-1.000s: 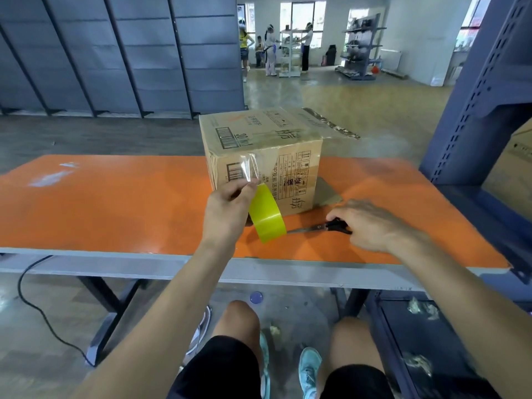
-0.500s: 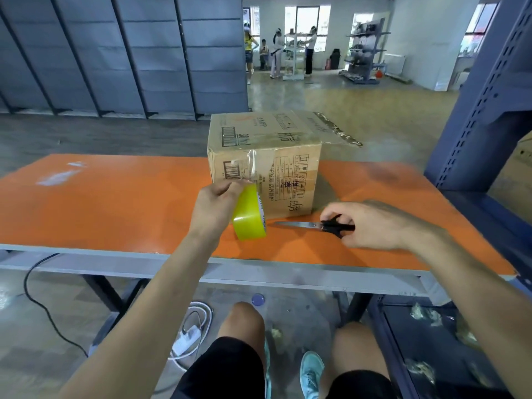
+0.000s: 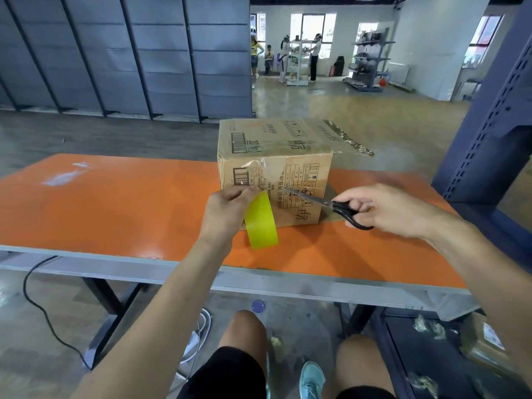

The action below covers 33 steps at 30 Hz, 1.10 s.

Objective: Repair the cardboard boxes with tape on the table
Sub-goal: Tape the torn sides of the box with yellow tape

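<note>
A brown cardboard box (image 3: 290, 156) with printed labels stands on the orange table (image 3: 115, 208). One flap sticks out to the right with crumpled old tape on its edge. My left hand (image 3: 227, 208) grips a yellow-green tape roll (image 3: 261, 221) just in front of the box. A clear strip of tape (image 3: 259, 174) runs from the roll up onto the box's front face. My right hand (image 3: 385, 208) holds black-handled scissors (image 3: 331, 204), lifted off the table. Their blades point left at the tape strip near the roll.
A blue steel rack post (image 3: 489, 125) rises at the right end of the table. A black cable (image 3: 43, 309) lies on the floor at left. Dark partitions stand behind the table, and several people stand far back in the hall.
My right hand picked the scissors up off the table and brought the blades toward the tape strip. My left hand shifted a little with the roll, keeping the strip stretched.
</note>
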Available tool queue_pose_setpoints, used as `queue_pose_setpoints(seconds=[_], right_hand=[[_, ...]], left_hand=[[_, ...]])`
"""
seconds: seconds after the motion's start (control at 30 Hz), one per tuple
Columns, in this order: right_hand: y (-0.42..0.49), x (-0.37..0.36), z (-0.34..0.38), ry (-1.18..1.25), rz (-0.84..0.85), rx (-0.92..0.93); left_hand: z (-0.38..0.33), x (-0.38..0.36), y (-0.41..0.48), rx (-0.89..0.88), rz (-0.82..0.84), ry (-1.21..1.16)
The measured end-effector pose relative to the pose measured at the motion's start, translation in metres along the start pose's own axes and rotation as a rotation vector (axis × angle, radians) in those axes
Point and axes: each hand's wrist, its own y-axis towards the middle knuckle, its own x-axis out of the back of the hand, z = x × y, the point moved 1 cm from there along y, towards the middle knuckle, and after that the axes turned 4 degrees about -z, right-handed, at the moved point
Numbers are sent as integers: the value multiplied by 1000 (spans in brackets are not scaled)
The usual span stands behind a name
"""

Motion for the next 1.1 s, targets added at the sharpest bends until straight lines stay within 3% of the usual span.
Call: queue_pose_setpoints(seconds=[0.63, 0.83, 1.1], right_hand=[[40, 16, 47, -251, 37, 118], [43, 22, 50, -156, 45, 84], [27, 5, 7, -226, 61, -64]], left_hand=[[-5, 5, 0, 52, 39, -36], [-4, 5, 5, 47, 33, 0], [7, 9, 2, 38, -22, -40]])
